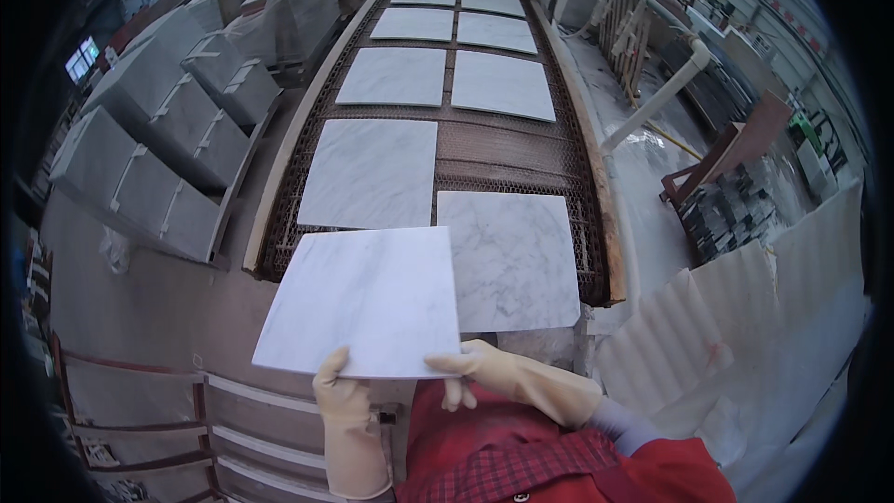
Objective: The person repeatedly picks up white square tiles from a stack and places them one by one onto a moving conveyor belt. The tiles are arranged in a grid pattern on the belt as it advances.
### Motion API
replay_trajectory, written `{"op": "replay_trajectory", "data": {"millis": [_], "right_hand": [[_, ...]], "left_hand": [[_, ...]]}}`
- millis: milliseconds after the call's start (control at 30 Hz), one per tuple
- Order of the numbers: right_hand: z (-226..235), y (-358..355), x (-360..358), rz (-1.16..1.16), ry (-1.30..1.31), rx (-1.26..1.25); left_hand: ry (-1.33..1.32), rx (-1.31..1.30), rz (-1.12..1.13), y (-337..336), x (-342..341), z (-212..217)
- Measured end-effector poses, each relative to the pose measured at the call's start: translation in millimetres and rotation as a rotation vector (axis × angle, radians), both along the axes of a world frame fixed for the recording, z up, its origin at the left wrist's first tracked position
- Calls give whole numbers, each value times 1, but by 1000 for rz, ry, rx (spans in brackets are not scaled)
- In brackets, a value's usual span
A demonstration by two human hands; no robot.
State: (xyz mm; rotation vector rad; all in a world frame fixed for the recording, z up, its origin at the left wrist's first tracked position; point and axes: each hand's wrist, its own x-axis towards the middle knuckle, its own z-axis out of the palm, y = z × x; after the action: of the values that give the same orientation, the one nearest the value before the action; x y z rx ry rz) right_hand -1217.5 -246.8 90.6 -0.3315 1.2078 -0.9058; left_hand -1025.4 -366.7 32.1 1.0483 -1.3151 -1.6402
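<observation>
- Red apron (pixel 494 419): nearest, below the hands.
- Left hand (pixel 341 380): gloved, closed on the near edge of the held tile (pixel 363 303), thumb on top; its other fingers are mostly hidden.
- Right hand (pixel 466 371): gloved, pinching the same edge by its right corner, thumb above, fingers below.
- Held tile: white, faintly grey-veined, in front of the person at the belt's near end. Its far edge points up the belt; its longer axis seems to run left to right, though tilt and lens blur this. Whether it touches the tiles beyond, I cannot tell.
- Rack (pixel 265 447): left of the left hand, pale bars.
- Right tile (pixel 507 261): veined, on the belt's near end, squared to it.
- Left tile (pixel 368 172): a little farther, also squared to the belt (pixel 507 151).
- Slab stacks (pixel 140 177): on the left, leaning.
- Far tiles (pixel 503 84): paired in rows along the belt.
</observation>
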Motion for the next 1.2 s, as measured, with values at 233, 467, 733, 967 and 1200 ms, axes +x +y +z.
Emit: {"op": "replay_trajectory", "data": {"millis": [233,467,733,967,1200], "right_hand": [[-38,-26,13,176,-21,20],[-72,-25,17,245,172,0],[-104,4,-23,-141,118,79],[-179,39,-45,-742,-264,45],[-209,28,-66,-1032,-417,12]], "left_hand": [[279,303,71,-27,13,-14],[38,284,108,-31,16,-35],[361,915,161,-52,32,-58],[251,998,188,-57,52,-76],[198,810,174,-51,43,-72]]}}
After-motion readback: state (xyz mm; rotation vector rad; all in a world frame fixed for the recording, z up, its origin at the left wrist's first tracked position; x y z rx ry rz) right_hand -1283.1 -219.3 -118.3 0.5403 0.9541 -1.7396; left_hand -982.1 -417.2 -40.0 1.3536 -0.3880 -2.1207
